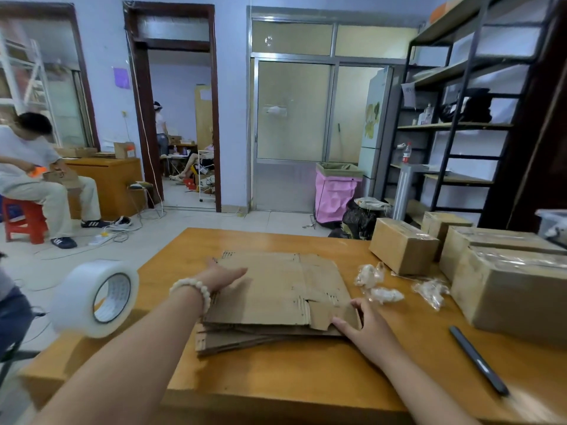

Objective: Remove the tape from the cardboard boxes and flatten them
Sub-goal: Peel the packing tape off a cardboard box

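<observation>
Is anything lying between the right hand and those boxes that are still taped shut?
Crumpled tape wads lie on the table between the right hand and the nearest taped box. They look low and loose, probably easy to reach over. The black pen lies off that line.

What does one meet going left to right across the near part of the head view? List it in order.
roll of clear tape → stack of flattened cardboard → crumpled tape scraps → large sealed cardboard box
</observation>
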The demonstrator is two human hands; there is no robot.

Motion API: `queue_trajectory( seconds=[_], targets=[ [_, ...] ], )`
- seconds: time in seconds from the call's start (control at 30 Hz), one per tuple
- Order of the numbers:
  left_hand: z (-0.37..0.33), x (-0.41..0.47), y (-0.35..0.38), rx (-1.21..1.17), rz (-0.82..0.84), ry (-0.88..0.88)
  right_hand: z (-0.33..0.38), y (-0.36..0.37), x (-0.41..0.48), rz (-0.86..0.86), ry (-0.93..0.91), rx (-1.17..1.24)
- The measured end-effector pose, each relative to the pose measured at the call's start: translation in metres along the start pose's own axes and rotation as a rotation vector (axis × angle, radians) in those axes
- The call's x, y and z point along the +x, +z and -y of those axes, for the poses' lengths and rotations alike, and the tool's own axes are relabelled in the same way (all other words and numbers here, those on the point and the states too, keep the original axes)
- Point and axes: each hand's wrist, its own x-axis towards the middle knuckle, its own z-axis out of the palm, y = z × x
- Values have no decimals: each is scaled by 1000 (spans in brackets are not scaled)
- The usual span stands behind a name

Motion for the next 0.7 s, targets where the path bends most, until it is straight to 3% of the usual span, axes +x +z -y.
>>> queue_trajectory(
  seconds=[0.17,0.33,0.7],
  targets=[
    [15,1,22,191,-181,-15,2,2,1,22,-46,-120],
    [22,7,27,138,-231,0,0,5,3,68,-57,-163],
    [23,24,30,112,-108,119,0,5,7,-15,-63,-150]
  ],
)
